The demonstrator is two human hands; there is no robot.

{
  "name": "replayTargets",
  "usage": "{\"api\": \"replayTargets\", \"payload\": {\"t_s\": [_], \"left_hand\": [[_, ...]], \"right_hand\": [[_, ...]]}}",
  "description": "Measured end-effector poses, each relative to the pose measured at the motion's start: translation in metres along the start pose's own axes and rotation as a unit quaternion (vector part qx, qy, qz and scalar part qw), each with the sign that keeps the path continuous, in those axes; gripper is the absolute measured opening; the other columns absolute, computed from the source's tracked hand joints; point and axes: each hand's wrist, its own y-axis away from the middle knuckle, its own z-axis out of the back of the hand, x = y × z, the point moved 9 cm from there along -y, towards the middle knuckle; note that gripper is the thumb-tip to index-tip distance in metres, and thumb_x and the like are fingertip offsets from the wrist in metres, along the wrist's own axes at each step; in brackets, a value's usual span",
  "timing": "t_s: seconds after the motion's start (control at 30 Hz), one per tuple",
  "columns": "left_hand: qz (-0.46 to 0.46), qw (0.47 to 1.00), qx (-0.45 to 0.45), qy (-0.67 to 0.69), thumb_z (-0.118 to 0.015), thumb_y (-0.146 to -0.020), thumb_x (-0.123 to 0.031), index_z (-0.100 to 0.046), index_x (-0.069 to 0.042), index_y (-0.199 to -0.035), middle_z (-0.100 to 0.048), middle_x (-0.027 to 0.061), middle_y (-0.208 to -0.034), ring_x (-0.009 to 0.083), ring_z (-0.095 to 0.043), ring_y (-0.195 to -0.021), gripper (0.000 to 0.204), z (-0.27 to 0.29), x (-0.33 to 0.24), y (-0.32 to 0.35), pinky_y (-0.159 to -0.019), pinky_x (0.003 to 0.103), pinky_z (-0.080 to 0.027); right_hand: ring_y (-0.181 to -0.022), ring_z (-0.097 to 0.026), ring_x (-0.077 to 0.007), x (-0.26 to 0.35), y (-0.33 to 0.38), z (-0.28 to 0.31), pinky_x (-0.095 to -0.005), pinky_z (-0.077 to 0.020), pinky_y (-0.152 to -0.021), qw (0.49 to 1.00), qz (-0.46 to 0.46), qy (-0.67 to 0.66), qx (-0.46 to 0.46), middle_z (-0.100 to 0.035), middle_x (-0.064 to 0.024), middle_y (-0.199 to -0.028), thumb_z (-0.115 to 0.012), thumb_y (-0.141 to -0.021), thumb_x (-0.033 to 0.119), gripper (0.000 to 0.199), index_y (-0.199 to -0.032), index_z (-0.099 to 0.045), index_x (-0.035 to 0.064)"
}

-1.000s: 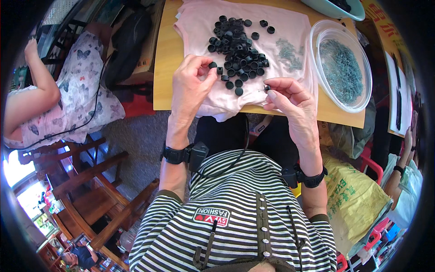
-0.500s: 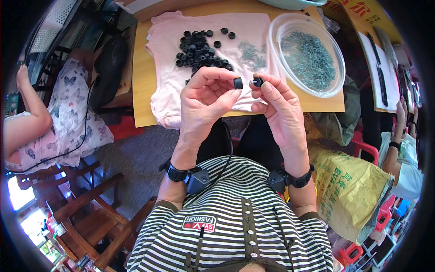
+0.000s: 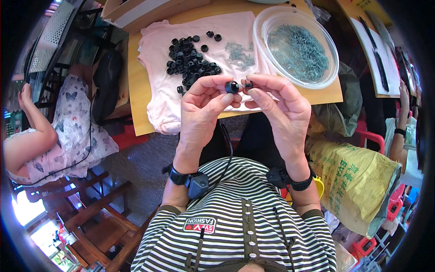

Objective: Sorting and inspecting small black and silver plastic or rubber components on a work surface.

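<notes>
My left hand (image 3: 204, 106) pinches a small black round cap (image 3: 232, 87) between thumb and fingers, raised above my lap. My right hand (image 3: 276, 102) holds a second small black piece (image 3: 248, 85) against it, with a short metal pin between the two. Behind the hands, a pile of several black caps (image 3: 190, 61) lies on a pink cloth (image 3: 158, 90) spread on the wooden table (image 3: 138, 113). A clear round plastic bowl (image 3: 272, 22) at the right of the cloth holds many small grey metal screws (image 3: 299, 45). A few loose screws (image 3: 238, 52) lie on the cloth.
Another person in a butterfly-print dress (image 3: 68, 131) sits at the left by a wooden chair (image 3: 90, 213). A yellow-green woven sack (image 3: 358, 177) stands at my right. A black bag (image 3: 106, 86) hangs by the table's left edge. Another person's arm (image 3: 401, 131) shows at far right.
Both hands lifted from the cloth toward me and came together. The two black pieces, held apart half a second ago, now meet between my fingertips.
</notes>
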Motion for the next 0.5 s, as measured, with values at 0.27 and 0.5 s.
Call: {"api": "replayTargets", "payload": {"t_s": [0.27, 0.5], "left_hand": [[0.010, 1.000, 0.003, 0.023, -0.062, -0.088, 0.004, -0.058, 0.004, -0.118, -0.068, 0.0144, -0.103, 0.0195, -0.069, -0.090, 0.030, 0.003, 0.002, 0.001, -0.082, 0.032, -0.058], [-0.005, 0.999, 0.002, -0.042, -0.064, -0.088, 0.003, -0.059, 0.004, -0.115, -0.068, 0.0135, -0.101, 0.0181, -0.069, -0.088, 0.028, 0.002, -0.001, 0.000, -0.082, 0.031, -0.058]], "right_hand": [[-0.080, -0.069, -0.0152, 0.022, 0.001, -0.007, -0.0253, -0.0587, -0.067, 0.983, 0.119, 0.141, 0.005, -0.069, -0.0108, -0.096, -0.067, -0.084, -0.002, 0.018, -0.102, -0.067, -0.0001], [-0.078, -0.069, -0.0175, 0.027, 0.001, -0.010, -0.0264, -0.0568, -0.066, 0.971, 0.138, 0.197, 0.010, -0.069, -0.0107, -0.093, -0.069, -0.082, -0.002, 0.020, -0.101, -0.068, 0.0009]]}}
